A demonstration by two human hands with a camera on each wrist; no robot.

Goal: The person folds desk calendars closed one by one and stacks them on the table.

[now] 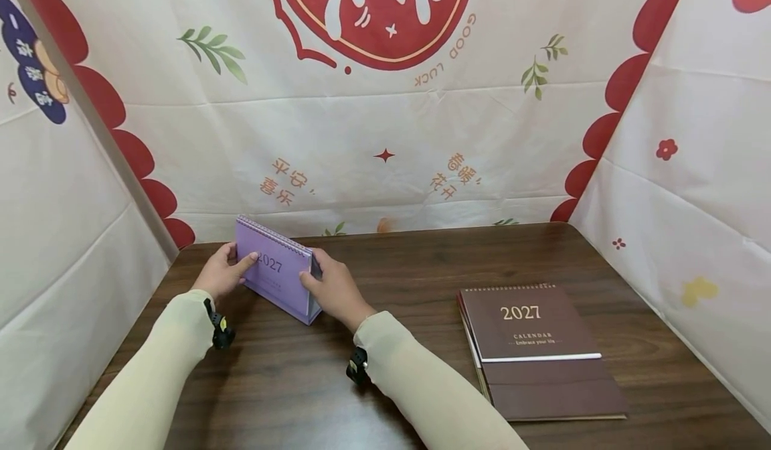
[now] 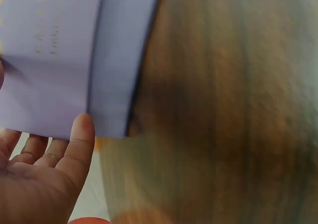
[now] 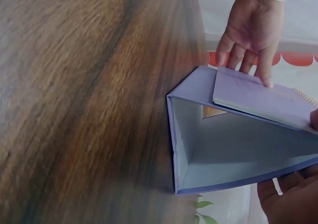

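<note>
A purple 2027 desk calendar [image 1: 274, 272] stands upright as a tent at the table's far left, its spiral binding along the top. My left hand [image 1: 221, 270] holds its left end, thumb on the front page and fingers behind. At the other end my right hand [image 1: 337, 288] grips the upper corner, thumb in front, fingers round the back. The right wrist view shows the hollow triangular inside of the purple calendar [image 3: 238, 149], with the left hand [image 3: 256, 30] at its far end. In the left wrist view, fingers [image 2: 82, 134] touch the calendar's edge.
A brown 2027 calendar [image 1: 542, 383] with a white band lies at the right of the dark wooden table [image 1: 391, 262]. Printed white cloth [image 1: 361, 122] hangs behind the table and along both sides.
</note>
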